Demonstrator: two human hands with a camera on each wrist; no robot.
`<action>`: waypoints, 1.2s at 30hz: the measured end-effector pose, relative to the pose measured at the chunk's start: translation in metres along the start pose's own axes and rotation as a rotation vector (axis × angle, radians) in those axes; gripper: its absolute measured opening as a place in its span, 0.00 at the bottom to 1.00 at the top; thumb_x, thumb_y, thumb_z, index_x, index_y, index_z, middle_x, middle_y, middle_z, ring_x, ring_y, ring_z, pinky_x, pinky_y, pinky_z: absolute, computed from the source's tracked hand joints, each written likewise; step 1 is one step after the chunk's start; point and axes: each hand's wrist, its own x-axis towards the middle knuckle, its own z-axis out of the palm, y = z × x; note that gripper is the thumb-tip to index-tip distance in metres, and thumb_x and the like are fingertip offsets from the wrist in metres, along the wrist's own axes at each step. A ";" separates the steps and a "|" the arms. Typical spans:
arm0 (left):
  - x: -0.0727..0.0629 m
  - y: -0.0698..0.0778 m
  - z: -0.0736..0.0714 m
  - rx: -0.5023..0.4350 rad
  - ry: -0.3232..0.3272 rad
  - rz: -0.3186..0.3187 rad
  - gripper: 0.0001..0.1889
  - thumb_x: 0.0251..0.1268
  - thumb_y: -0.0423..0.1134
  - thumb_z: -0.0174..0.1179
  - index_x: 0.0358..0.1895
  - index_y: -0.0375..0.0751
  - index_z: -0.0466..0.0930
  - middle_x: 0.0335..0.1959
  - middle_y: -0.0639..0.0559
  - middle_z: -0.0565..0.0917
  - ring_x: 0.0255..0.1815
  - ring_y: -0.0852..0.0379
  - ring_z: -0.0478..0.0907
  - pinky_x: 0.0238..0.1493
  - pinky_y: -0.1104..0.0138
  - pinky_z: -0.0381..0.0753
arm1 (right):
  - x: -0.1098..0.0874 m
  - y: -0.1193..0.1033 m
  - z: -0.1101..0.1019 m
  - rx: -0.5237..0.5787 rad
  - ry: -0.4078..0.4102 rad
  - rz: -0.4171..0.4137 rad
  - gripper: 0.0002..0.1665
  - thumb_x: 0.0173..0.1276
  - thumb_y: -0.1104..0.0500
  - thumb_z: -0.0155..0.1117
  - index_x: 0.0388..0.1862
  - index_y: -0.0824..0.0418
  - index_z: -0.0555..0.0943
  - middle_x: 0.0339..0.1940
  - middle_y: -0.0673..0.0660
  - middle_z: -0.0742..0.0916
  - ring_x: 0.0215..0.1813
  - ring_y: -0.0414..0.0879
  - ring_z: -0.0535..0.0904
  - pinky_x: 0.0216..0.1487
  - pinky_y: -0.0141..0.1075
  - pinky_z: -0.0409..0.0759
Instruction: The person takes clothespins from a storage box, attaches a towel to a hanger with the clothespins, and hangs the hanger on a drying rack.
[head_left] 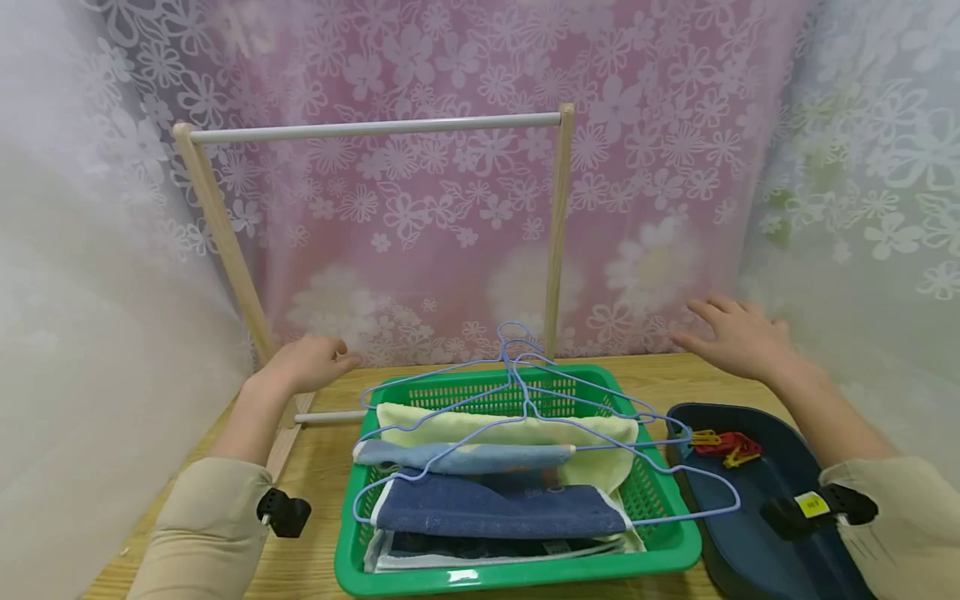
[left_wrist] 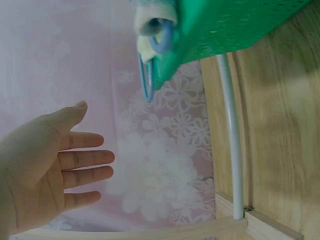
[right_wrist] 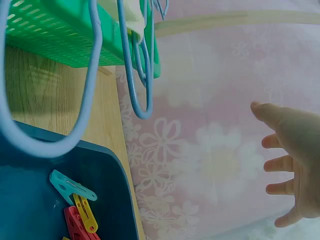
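My left hand [head_left: 306, 365] hovers beside the left post of the rack, holding nothing; the left wrist view shows its fingers [left_wrist: 87, 157] straight and spread. Over on the right, my right hand [head_left: 738, 337] is raised above the dark blue tray with its fingers apart and nothing in them. Between them a green basket [head_left: 517, 579] bears several blue wire hangers [head_left: 712, 475]. A dark blue towel [head_left: 502, 507], a light blue towel [head_left: 465, 457] and a pale yellow towel [head_left: 450, 425] hang over hangers. Other folded cloth lies beneath, partly hidden.
A wooden rack [head_left: 558, 233] with a white top rail [head_left: 375, 129] stands behind the basket. The dark blue tray [head_left: 795, 467] at right holds several red, yellow and teal clothespins [head_left: 723, 444]. Floral curtains [head_left: 450, 208] enclose the wooden table [head_left: 322, 500].
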 end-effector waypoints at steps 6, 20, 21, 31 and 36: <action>-0.002 0.011 -0.008 -0.047 0.025 0.026 0.20 0.69 0.49 0.48 0.21 0.42 0.70 0.15 0.55 0.66 0.16 0.60 0.61 0.21 0.66 0.63 | -0.009 -0.003 -0.002 -0.034 0.021 -0.057 0.44 0.67 0.34 0.46 0.67 0.67 0.62 0.63 0.75 0.65 0.59 0.76 0.59 0.46 0.72 0.59; -0.004 0.058 -0.022 -0.063 -0.055 0.154 0.21 0.68 0.42 0.51 0.15 0.47 0.60 0.13 0.57 0.58 0.15 0.61 0.53 0.22 0.68 0.57 | -0.045 -0.020 0.006 -0.086 0.216 -0.419 0.21 0.57 0.57 0.68 0.49 0.64 0.80 0.45 0.62 0.83 0.45 0.60 0.78 0.42 0.55 0.75; -0.004 0.061 -0.022 -0.065 -0.053 0.169 0.21 0.67 0.42 0.51 0.14 0.47 0.59 0.13 0.57 0.57 0.15 0.61 0.53 0.22 0.68 0.57 | -0.047 -0.021 0.008 -0.090 0.227 -0.451 0.21 0.56 0.57 0.69 0.48 0.63 0.81 0.44 0.61 0.83 0.45 0.59 0.79 0.41 0.53 0.76; -0.005 0.100 -0.017 0.006 -0.079 0.303 0.13 0.66 0.39 0.54 0.21 0.45 0.71 0.14 0.57 0.64 0.16 0.62 0.58 0.23 0.69 0.61 | -0.050 -0.029 0.025 -0.048 0.131 -0.696 0.17 0.52 0.61 0.71 0.43 0.54 0.83 0.39 0.48 0.83 0.39 0.47 0.80 0.34 0.40 0.77; -0.005 0.119 -0.015 0.030 -0.099 0.363 0.08 0.65 0.39 0.56 0.27 0.43 0.75 0.16 0.57 0.67 0.17 0.62 0.61 0.25 0.69 0.63 | -0.053 -0.037 0.027 -0.005 -0.036 -0.633 0.14 0.58 0.61 0.65 0.44 0.54 0.82 0.41 0.47 0.82 0.40 0.46 0.79 0.35 0.37 0.76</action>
